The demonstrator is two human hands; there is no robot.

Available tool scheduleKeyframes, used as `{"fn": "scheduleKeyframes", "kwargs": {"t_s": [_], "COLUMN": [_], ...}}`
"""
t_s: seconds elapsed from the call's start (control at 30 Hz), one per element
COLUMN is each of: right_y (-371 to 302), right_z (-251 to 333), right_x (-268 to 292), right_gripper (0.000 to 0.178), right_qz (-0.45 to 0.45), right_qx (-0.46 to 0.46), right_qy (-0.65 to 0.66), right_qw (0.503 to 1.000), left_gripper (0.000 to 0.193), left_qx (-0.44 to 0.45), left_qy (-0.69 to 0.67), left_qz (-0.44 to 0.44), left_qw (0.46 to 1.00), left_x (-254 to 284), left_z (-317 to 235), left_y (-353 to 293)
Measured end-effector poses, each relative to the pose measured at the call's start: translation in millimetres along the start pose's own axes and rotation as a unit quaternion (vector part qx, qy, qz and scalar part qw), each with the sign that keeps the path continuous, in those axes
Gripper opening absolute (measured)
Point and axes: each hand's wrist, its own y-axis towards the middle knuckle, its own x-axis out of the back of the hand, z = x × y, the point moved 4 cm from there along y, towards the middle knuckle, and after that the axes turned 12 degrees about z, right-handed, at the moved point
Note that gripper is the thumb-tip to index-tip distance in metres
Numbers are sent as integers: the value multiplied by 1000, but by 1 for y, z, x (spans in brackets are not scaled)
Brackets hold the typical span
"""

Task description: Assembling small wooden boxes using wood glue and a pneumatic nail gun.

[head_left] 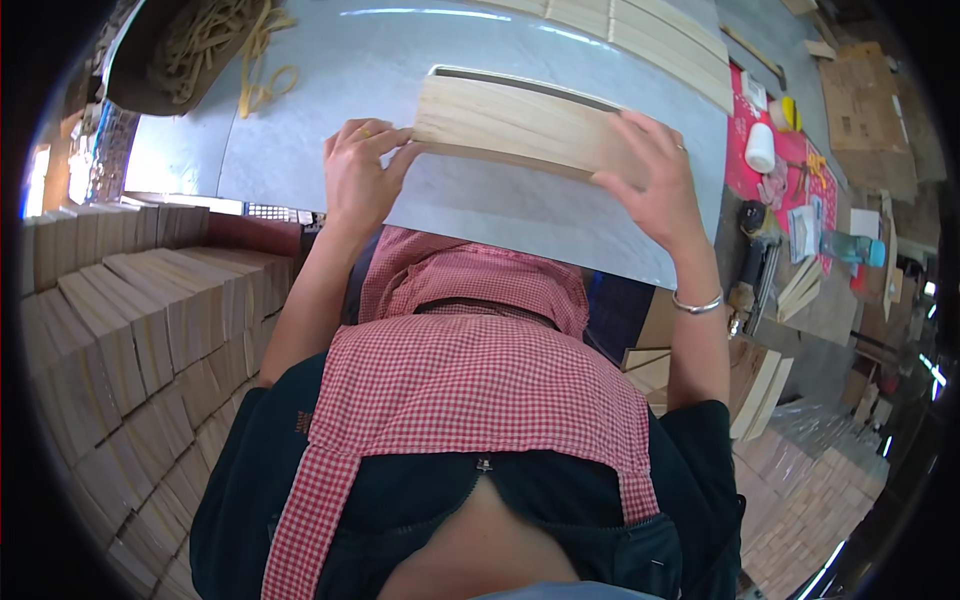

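A long, narrow box of pale wood [515, 122] stands on the grey tabletop [460, 205], its broad side facing me and a dark gap showing along its top edge. At the box's left end, my left hand [365, 172] pinches the lower corner between thumb and fingers. My right hand [652, 175] grips the opposite end, with the thumb low on the side and the fingers over the top; it is slightly blurred. The underside and far side of the box are hidden.
A bin [190, 60] of tan bands stands at the far left, with loose bands [265, 90] beside it. Flat wooden panels [640, 40] lie at the back. To the right are a white bottle [760, 150] and a cardboard box [868, 120]. Stacked wooden pieces [150, 320] rise at left.
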Motion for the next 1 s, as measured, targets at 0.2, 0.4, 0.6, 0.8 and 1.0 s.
{"fn": "scheduleKeyframes", "kwargs": {"t_s": [0.2, 0.4, 0.6, 0.8, 1.0], "right_y": [-62, -63, -58, -64, -67], "right_z": [-42, -35, -33, -34, -50], "right_x": [1, -8, -5, -8, -14], "right_gripper": [31, 14, 5, 4, 1], "right_qz": [-35, -27, -19, -40, -52], "right_qx": [-203, -193, -173, -161, -128], "right_qy": [126, 112, 81, 70, 107], "right_qw": [970, 974, 981, 984, 985], "left_gripper": [20, 16, 12, 9, 12], "left_qx": [-20, -10, -53, -101, -29], "left_qy": [3, -8, 17, 35, 29], "left_qz": [12, 18, 2, 2, 58], "left_qw": [1000, 1000, 998, 994, 997], "left_x": [4, 9, 10, 10, 8], "left_z": [-2, -9, -11, -19, 5], "left_y": [1, 2, 1, 7, 7]}}
